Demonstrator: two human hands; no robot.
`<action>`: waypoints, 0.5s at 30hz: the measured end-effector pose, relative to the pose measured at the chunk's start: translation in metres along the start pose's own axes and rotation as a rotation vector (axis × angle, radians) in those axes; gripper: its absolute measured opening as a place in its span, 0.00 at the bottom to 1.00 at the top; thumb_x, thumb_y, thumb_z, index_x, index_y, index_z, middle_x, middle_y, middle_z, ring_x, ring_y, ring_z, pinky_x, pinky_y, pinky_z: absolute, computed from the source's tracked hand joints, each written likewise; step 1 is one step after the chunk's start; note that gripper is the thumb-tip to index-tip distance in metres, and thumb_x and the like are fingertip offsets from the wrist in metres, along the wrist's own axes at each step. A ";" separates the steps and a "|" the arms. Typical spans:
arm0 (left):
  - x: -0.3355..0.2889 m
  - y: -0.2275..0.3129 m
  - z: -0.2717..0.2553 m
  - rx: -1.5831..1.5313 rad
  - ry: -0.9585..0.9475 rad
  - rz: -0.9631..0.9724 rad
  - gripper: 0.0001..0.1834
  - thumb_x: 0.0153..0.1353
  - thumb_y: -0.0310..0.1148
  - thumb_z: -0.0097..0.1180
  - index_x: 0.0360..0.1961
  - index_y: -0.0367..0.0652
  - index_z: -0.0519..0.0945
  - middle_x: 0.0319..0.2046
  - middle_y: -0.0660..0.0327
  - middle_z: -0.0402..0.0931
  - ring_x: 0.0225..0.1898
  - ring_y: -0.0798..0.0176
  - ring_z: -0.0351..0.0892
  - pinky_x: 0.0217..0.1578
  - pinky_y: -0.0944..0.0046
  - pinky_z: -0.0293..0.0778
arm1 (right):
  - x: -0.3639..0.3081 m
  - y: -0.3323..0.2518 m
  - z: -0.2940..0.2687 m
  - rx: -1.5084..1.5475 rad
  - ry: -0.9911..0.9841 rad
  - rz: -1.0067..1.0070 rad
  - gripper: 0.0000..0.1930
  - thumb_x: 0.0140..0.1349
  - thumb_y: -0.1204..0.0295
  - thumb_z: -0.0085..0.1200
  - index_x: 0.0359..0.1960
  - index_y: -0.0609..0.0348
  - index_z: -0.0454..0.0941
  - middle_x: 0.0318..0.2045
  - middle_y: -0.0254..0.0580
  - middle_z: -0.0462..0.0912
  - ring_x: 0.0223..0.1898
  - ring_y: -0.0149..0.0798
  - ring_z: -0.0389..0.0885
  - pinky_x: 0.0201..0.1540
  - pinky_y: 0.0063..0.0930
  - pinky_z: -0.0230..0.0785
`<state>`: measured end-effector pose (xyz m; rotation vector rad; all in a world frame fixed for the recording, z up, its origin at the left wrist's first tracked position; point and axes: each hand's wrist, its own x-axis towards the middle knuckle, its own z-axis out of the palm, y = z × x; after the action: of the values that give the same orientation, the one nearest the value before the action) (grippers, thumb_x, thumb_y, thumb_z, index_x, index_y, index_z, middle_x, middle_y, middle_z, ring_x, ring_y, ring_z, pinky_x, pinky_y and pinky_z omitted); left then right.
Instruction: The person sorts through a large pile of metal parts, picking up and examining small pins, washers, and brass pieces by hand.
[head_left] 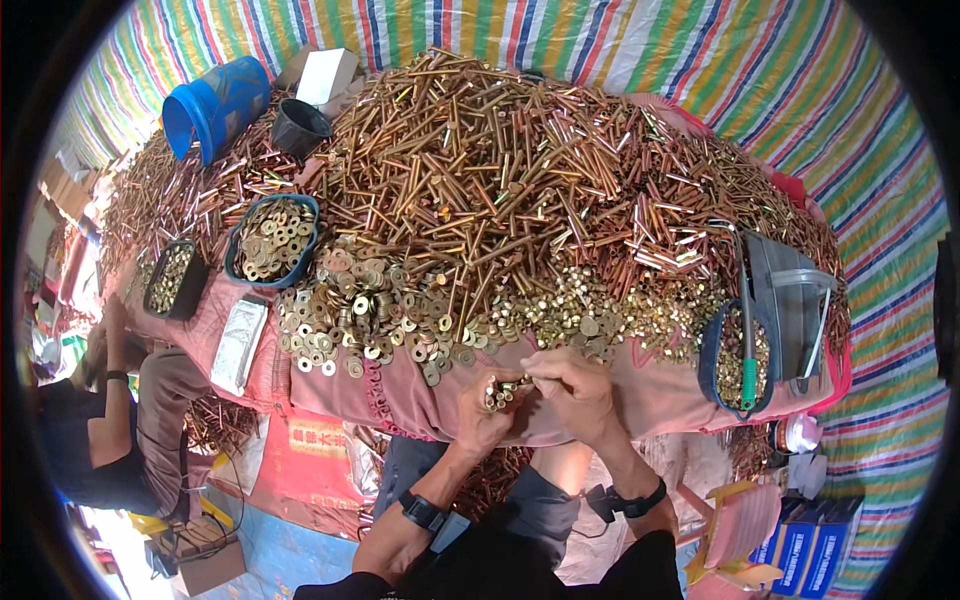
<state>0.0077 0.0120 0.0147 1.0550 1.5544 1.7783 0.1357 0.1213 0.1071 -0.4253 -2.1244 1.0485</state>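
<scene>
Hands point(477, 415) point(580, 383) curled, bolts point(500, 397) in left

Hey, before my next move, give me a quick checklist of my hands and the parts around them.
1. Left hand gripping the bundle of bolts: ok.
2. Right hand holding a nut: cannot tell, its fingertip contents are too small to see.
3. Loose nuts close by: ok, heaped beyond the hands.
4. Loose washers close by: ok, heaped beyond the hands, to the left.
5. Green-handled tool clear of the nut tub: not ok, lying across it.
</scene>
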 end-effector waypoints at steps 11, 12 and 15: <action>0.001 -0.005 -0.002 0.037 -0.003 0.028 0.10 0.62 0.23 0.71 0.44 0.36 0.85 0.36 0.56 0.88 0.36 0.63 0.87 0.39 0.62 0.81 | 0.012 -0.002 -0.003 -0.151 -0.041 -0.049 0.11 0.59 0.80 0.71 0.43 0.61 0.85 0.38 0.44 0.87 0.37 0.41 0.87 0.40 0.30 0.79; 0.001 -0.004 -0.002 0.042 -0.006 0.025 0.10 0.61 0.24 0.71 0.43 0.37 0.85 0.37 0.54 0.87 0.37 0.59 0.87 0.39 0.60 0.81 | 0.011 -0.002 -0.003 -0.127 -0.021 -0.006 0.11 0.59 0.79 0.71 0.42 0.62 0.85 0.36 0.42 0.86 0.35 0.38 0.86 0.39 0.28 0.78; 0.001 -0.002 -0.002 0.076 0.000 0.013 0.11 0.60 0.24 0.70 0.43 0.38 0.85 0.37 0.52 0.87 0.38 0.56 0.88 0.41 0.59 0.80 | 0.005 -0.004 0.001 -0.001 0.024 0.224 0.14 0.59 0.75 0.74 0.45 0.62 0.84 0.35 0.46 0.85 0.33 0.42 0.86 0.36 0.33 0.78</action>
<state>0.0054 0.0117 0.0128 1.1034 1.6303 1.7396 0.1313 0.1208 0.1125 -0.6855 -2.0912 1.1600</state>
